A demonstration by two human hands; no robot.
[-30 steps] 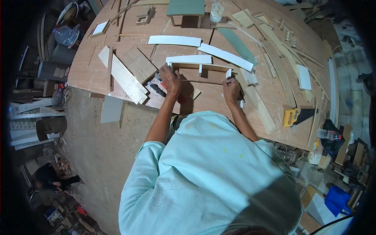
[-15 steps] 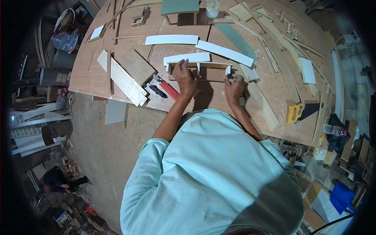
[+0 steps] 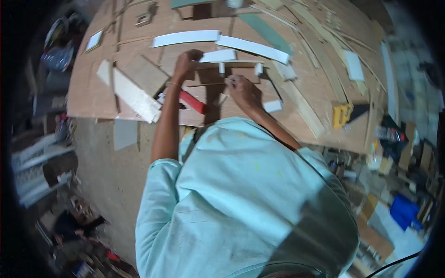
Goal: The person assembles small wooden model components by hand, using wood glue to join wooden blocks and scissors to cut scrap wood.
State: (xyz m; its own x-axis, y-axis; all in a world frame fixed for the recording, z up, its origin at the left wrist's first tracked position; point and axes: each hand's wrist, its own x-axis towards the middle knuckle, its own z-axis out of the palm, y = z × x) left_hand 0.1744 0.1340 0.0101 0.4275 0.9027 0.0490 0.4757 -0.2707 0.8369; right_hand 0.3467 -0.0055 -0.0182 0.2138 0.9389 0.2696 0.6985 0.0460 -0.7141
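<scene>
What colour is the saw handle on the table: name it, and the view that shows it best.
Yellow; the saw handle shows in the head view.

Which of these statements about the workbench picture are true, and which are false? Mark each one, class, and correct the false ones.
1. The saw has a yellow handle. True.
2. The red tool lies on the floor. False: the red tool lies on the table.
3. The left hand is near the left end of the frame. True.
4. The right hand is at the frame's right end. False: the right hand's fingertips are near the middle of the frame.
5. The green strip lies on the table. True.
</scene>
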